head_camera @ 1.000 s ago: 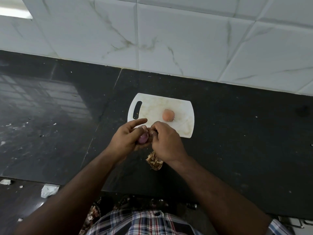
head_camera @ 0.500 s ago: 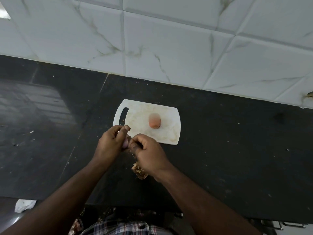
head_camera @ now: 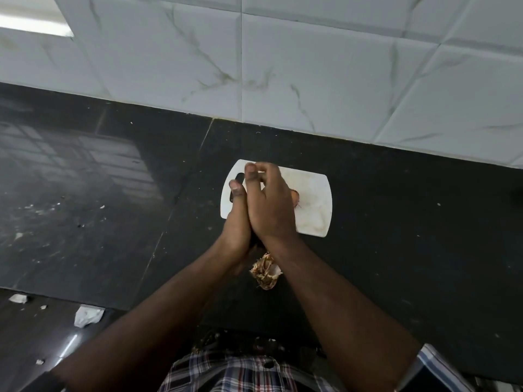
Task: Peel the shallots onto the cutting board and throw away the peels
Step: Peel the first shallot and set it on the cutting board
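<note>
Both hands are pressed together over the near-left part of the white cutting board (head_camera: 314,216), the right hand (head_camera: 271,205) lying over the left hand (head_camera: 236,222), with fingertips pointing toward 12 o'clock. Whatever they may enclose is hidden, so I cannot tell whether either hand is clenched on a shallot or merely closed against the other. At about 3 o'clock from the right hand, a sliver of a peeled shallot (head_camera: 295,197) peeks out on the board, mostly covered by the knuckles. At 6 o'clock from the hands, a small heap of dry brown peels (head_camera: 265,271) lies on the black counter (head_camera: 410,250), between the two forearms and apart from the board. White marbled wall tiles (head_camera: 311,66) run along the counter's far edge at 12 o'clock.
</note>
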A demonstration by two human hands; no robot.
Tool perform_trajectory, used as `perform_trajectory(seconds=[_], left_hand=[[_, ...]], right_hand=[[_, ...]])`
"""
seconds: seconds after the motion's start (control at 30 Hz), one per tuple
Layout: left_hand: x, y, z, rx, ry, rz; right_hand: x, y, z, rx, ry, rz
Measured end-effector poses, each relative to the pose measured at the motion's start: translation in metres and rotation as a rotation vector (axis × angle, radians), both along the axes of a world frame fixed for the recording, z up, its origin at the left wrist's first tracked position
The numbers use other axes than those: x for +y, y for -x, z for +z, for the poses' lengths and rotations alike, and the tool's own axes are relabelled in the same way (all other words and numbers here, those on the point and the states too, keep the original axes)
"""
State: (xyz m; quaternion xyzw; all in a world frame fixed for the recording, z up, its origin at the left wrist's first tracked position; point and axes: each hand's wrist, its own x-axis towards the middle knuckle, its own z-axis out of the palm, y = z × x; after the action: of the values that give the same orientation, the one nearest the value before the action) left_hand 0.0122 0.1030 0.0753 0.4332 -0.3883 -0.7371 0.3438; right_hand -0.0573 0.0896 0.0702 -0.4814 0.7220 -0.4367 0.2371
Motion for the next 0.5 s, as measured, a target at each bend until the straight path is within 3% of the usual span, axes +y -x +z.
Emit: perform_trajectory(seconds=[0.3,0.4,0.5], left_hand=[[-0.005,-0.016,-0.024,-0.447,0.273,0.041],[-0.005,-0.021,-0.035,-0.456,0.338,0.048],[-0.004,-0.018,-0.031,-0.418,0.273,0.043]], right_hand=[[-0.001,0.006,0.001,-0.083,-0.032,0.009],[-0.005,0.025,0.001,-0.153,-0.063,-0.044],[-0.006,0.029,-0.003,-0.169,-0.086,-0.036]])
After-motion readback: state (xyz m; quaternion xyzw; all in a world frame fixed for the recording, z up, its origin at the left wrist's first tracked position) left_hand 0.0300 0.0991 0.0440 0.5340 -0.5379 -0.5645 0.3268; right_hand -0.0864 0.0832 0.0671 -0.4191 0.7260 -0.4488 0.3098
